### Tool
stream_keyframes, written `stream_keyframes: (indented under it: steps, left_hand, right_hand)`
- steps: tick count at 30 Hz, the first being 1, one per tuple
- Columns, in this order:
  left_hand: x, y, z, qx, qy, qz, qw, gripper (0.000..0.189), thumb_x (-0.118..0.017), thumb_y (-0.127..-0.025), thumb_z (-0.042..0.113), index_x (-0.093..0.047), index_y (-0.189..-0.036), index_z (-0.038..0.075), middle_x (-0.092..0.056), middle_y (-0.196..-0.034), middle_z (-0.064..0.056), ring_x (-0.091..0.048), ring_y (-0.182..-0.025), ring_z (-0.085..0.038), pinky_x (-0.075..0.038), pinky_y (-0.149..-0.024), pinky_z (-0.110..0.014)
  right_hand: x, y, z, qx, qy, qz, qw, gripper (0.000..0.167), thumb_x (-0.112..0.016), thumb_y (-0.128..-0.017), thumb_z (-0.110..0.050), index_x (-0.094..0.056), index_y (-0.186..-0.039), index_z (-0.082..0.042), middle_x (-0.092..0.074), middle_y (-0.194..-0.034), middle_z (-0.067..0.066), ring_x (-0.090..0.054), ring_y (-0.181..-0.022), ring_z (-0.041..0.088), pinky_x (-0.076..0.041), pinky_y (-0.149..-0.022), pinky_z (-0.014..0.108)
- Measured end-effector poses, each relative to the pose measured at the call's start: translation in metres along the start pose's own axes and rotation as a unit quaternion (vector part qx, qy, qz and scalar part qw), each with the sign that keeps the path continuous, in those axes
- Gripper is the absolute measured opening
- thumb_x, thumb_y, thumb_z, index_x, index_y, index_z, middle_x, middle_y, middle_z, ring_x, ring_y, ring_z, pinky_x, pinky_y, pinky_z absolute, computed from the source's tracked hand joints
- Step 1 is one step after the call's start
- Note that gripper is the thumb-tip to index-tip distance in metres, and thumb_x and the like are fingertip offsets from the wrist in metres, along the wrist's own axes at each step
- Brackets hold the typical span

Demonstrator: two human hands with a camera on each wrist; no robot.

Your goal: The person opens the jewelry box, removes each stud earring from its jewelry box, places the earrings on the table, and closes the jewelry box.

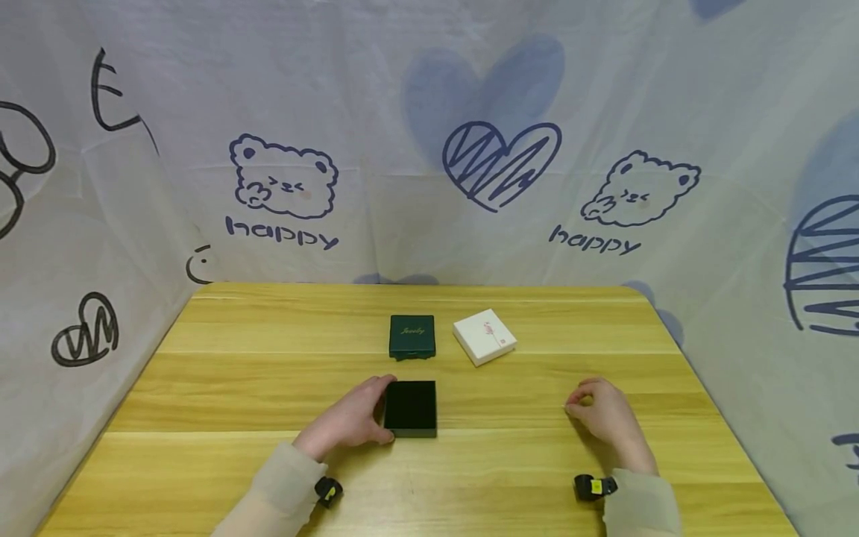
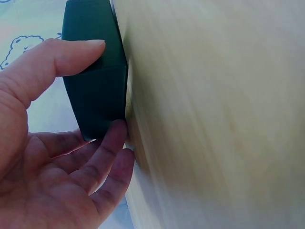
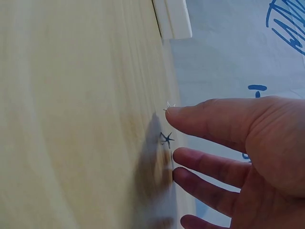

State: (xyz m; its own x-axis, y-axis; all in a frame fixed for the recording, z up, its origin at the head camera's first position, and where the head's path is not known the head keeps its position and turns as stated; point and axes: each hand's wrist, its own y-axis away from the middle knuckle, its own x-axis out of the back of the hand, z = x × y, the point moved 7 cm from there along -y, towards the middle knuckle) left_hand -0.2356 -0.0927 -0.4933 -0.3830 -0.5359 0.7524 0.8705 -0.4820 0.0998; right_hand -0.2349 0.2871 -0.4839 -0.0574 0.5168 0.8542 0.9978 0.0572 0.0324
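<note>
My left hand (image 1: 356, 418) holds an open dark green box (image 1: 411, 412) by its left side, with the black inside facing up. In the left wrist view the thumb lies along one side of this box (image 2: 97, 95) and fingertips touch another. Off to the right, my right hand (image 1: 604, 414) is held over the table with thumb and forefinger together. The right wrist view shows a tiny silvery star-shaped piece (image 3: 169, 106) at the thumb tip, partly hidden. A second small star-shaped piece (image 3: 167, 139) appears just below; whether they are joined I cannot tell.
Behind the open box lies a dark green lid (image 1: 412, 335) with gold lettering and a bow at its front edge. To its right is a white box (image 1: 485, 337) with a pink print, set at an angle. The wooden table (image 1: 302, 321) ends at a printed cloth backdrop (image 1: 389, 194).
</note>
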Motion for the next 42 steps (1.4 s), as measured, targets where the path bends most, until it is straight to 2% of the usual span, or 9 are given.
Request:
stream_keyframes:
  steps: [5,18,22,28,34,42]
  left_hand:
    - [0.0,0.0,0.0,0.002,0.002,-0.001,1.0,0.09,-0.087,-0.071,0.012,-0.038,-0.144,-0.006,-0.052,-0.131,-0.019,-0.053,-0.115,-0.032,-0.043,-0.099,-0.049]
    - [0.002,0.0,0.001,0.001,-0.002,-0.001,1.0,0.09,-0.087,-0.071,0.012,-0.038,-0.144,-0.006,-0.051,-0.133,-0.02,-0.052,-0.117,-0.034,-0.042,-0.1,-0.05]
    - [0.002,0.001,0.002,0.002,0.0,-0.002,1.0,0.09,-0.087,-0.071,0.012,-0.038,-0.144,-0.006,-0.051,-0.133,-0.021,-0.052,-0.118,-0.034,-0.042,-0.1,-0.05]
    - [0.001,0.001,0.001,0.001,-0.001,-0.001,1.0,0.09,-0.087,-0.071,0.012,-0.038,-0.145,-0.006,-0.051,-0.133,-0.02,-0.052,-0.117,-0.034,-0.042,-0.1,-0.05]
    - [0.001,0.001,0.0,-0.001,-0.001,-0.001,1.0,0.09,-0.086,-0.071,0.012,-0.037,-0.145,-0.006,-0.05,-0.134,-0.021,-0.051,-0.118,-0.034,-0.042,-0.1,-0.05]
    - [0.002,0.001,0.001,-0.002,0.0,-0.001,1.0,0.091,-0.087,-0.071,0.013,-0.038,-0.145,-0.006,-0.051,-0.132,-0.02,-0.053,-0.115,-0.033,-0.043,-0.099,-0.05]
  right_hand:
    - [-0.001,0.0,0.001,-0.015,0.005,-0.005,0.9999,0.005,-0.071,-0.088,-0.01,-0.073,-0.084,-0.009,-0.055,-0.125,0.031,-0.047,-0.117,0.053,-0.038,-0.096,0.063]
    - [-0.001,0.0,0.002,-0.017,0.007,-0.003,0.9998,0.004,-0.071,-0.088,-0.009,-0.073,-0.085,-0.007,-0.058,-0.121,0.028,-0.05,-0.115,0.051,-0.039,-0.094,0.062]
    - [0.003,0.0,0.004,-0.014,-0.032,0.005,0.9994,0.01,-0.065,-0.093,-0.008,-0.072,-0.097,-0.002,-0.062,-0.116,0.026,-0.054,-0.111,0.048,-0.043,-0.091,0.06]
    - [0.02,0.001,0.002,-0.012,-0.076,0.041,0.9962,0.027,-0.053,-0.1,-0.008,-0.062,-0.121,0.005,-0.057,-0.124,0.032,-0.054,-0.113,0.048,-0.045,-0.09,0.059]
    - [0.022,-0.002,-0.023,0.02,-0.097,0.04,0.9942,0.034,-0.055,-0.1,-0.01,-0.056,-0.131,0.004,-0.056,-0.13,0.027,-0.054,-0.116,0.044,-0.043,-0.094,0.058]
    - [-0.009,-0.019,-0.081,0.079,-0.111,-0.012,0.9906,0.038,-0.062,-0.097,-0.013,-0.057,-0.132,0.001,-0.058,-0.13,0.019,-0.055,-0.116,0.038,-0.043,-0.095,0.055]
